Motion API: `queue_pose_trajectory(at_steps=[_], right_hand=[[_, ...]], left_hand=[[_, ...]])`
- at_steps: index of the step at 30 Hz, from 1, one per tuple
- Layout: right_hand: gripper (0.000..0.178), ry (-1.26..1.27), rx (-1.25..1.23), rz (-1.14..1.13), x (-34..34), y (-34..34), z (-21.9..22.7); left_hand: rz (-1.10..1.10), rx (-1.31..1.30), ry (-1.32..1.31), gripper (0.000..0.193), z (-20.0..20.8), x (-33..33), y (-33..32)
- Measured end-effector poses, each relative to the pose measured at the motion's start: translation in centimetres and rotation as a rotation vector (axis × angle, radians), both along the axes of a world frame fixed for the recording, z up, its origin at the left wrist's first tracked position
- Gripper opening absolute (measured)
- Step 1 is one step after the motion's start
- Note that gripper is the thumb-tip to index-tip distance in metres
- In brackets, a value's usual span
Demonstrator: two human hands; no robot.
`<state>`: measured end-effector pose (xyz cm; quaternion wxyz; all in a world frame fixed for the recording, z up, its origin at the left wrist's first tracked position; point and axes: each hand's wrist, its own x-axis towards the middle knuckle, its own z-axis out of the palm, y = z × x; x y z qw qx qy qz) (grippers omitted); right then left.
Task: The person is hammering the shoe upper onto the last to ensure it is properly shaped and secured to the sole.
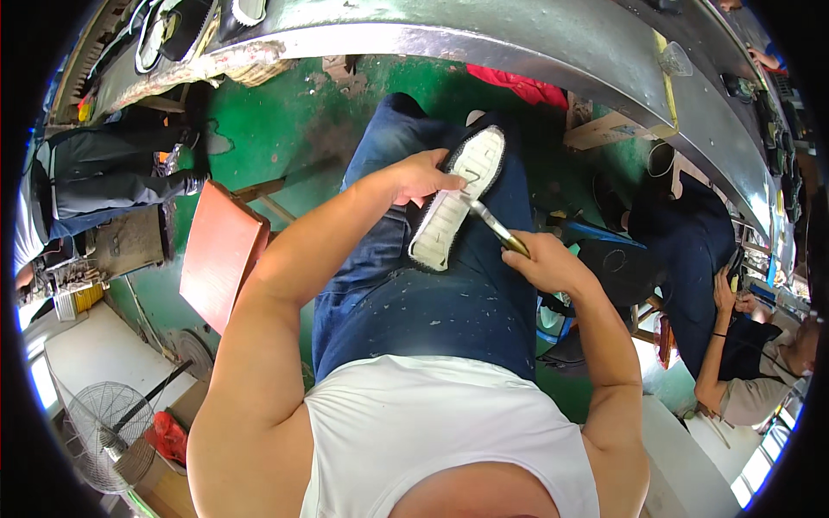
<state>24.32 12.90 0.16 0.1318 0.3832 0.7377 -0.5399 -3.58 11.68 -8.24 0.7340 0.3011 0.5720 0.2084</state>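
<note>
A shoe [473, 164] lies sole-up across my lap, slanting from upper right to lower left. Its whitish underside has raised shapes, and a dark, stitched-looking edge runs around it. My left hand [425, 178] grips the shoe's left side near the middle, thumb over the sole. In my right hand [544, 262] is a slim metal tool [494, 223] with a yellowish handle; its exact kind is unclear. The tool's tip reaches the middle of the sole, close to my left thumb. My blue trousers [423, 315] support the shoe's lower end.
A long metal bench [518, 39] curves across the front, with shoes [164, 34] at its left end. A reddish-brown stool [223, 250] stands beside my left arm. Someone sits at the right [760, 363]; another person stands at the left [112, 173]. A wire-caged fan [108, 432] is lower left.
</note>
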Motion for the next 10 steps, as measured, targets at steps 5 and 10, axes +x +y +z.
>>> queue_pose_trajectory(at_steps=[5,10], right_hand=[[0.036,0.147,0.608,0.23,-1.0,-2.7,-2.2],[0.05,-0.25,0.342,0.419,-5.2,-1.4,1.8]], left_hand=[[-0.061,0.0,0.085,0.052,1.1,1.2,0.6],[-0.021,-0.014,-0.026,0.06,-2.2,0.3,-0.2]])
